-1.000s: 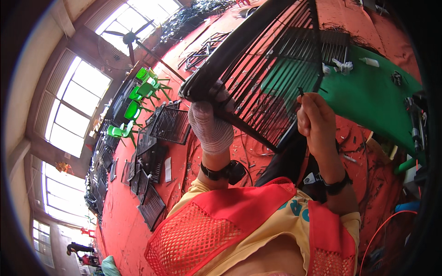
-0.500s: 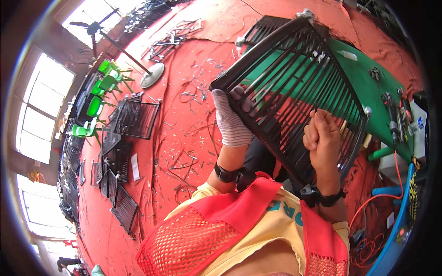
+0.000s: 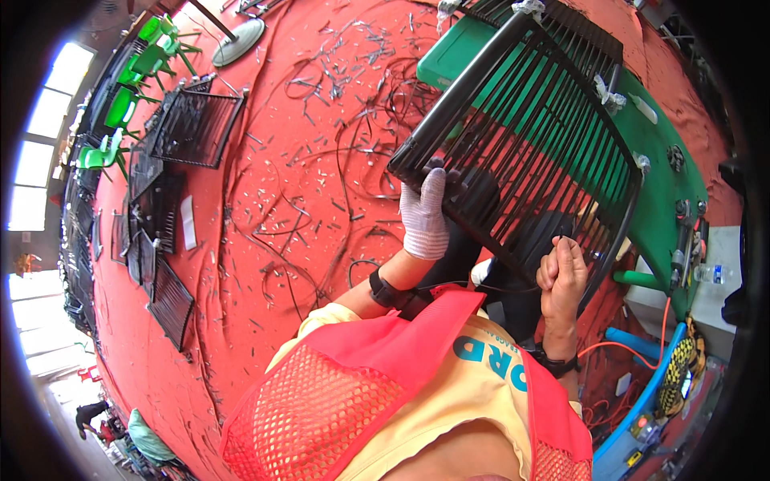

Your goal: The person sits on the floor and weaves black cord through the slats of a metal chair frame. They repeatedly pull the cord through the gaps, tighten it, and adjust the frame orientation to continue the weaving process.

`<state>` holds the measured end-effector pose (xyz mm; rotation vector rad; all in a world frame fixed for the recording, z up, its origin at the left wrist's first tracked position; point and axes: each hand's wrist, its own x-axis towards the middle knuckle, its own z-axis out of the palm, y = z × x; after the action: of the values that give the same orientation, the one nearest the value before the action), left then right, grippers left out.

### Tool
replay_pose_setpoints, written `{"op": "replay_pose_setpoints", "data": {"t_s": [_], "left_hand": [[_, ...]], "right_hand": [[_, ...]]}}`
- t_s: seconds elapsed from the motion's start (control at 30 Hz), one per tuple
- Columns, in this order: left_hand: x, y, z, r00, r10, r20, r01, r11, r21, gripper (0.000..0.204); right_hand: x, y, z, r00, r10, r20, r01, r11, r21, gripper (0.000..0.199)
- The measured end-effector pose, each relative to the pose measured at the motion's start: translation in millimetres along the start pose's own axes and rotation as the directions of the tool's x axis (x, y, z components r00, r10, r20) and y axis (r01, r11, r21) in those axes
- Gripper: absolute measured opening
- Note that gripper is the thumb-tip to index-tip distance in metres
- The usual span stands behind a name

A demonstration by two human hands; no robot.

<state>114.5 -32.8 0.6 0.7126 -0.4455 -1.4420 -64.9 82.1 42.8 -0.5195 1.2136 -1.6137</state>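
Few packages or labels to tell. Near the picture's right edge, beside the green counter (image 3: 658,152), a small clear plastic bottle (image 3: 707,273) with a blue band, lying on a pale surface. On the red floor (image 3: 305,160) at left, a narrow white card or tag (image 3: 188,224) lying beside stacked black grilles (image 3: 160,208); markings too small to tell.

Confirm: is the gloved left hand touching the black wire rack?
Touching. The head view shows the left hand with its gloved fingers wrapped over the lower edge of the black wire rack.
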Motion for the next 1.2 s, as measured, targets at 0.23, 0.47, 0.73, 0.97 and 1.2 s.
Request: {"op": "replay_pose_setpoints", "data": {"t_s": [0.23,0.47,0.73,0.97,1.2], "left_hand": [[-3.5,-32.8,-42.3,0.999,-0.031,-0.006,0.032,0.981,0.190,0.031],[-16.7,-21.8,-58.5,0.973,-0.223,0.053,0.182,0.892,0.414,0.033],[-10.5,-20.6,-70.5,0.943,-0.320,0.094,0.287,0.922,0.262,0.033],[-5.6,7.1,-70.9,0.978,-0.168,0.124,0.141,0.970,0.197,0.049],[-15.1,24.9,-60.9,0.984,-0.125,0.124,0.092,0.965,0.248,0.051]], "right_hand": [[-0.7,24.4,-1.1,1.000,0.006,0.019,-0.001,0.964,-0.266,0.014],[20.6,67.6,-9.7,0.896,-0.400,0.192,0.385,0.486,-0.785,0.012],[22.4,71.8,-18.1,0.876,-0.419,0.240,0.421,0.418,-0.805,0.010],[21.3,68.1,-20.4,0.900,-0.366,0.239,0.396,0.452,-0.799,0.009],[18.5,67.1,-20.8,0.851,-0.442,0.285,0.453,0.340,-0.824,0.009]]}}
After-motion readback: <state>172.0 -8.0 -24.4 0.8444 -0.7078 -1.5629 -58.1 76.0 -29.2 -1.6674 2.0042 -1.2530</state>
